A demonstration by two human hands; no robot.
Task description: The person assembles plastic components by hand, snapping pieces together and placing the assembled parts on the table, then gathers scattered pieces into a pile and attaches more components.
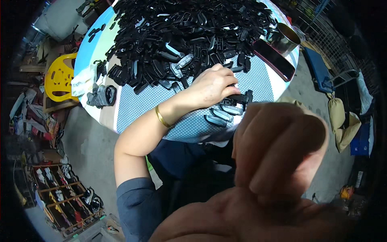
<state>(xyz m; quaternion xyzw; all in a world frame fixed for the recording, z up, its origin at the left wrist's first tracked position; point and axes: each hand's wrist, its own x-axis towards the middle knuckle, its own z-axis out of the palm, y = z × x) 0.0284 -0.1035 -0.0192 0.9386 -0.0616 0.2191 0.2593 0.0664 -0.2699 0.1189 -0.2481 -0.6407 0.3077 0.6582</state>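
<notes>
My left hand [213, 85], with a gold bangle on its wrist, rests at the near side of a big heap of small black plastic parts [177, 36]. Its fingers curl over a black plastic part [241, 97] at the table's front. Several curved grey-and-black parts [221, 115] lie in a row just below that hand. My right hand [282, 149] is raised very close to the head camera, large and in shadow. Its fingers are folded in, and whatever they may hold is hidden. This hand blocks the lower right of the table.
The round table wears a patterned cloth [141, 109]. A phone [274, 60] and a metal cup [285, 39] stand at its right edge. A dark fabric roll [102, 96] lies at the left, near a yellow chair [60, 76]. A rack [66, 197] stands on the floor lower left.
</notes>
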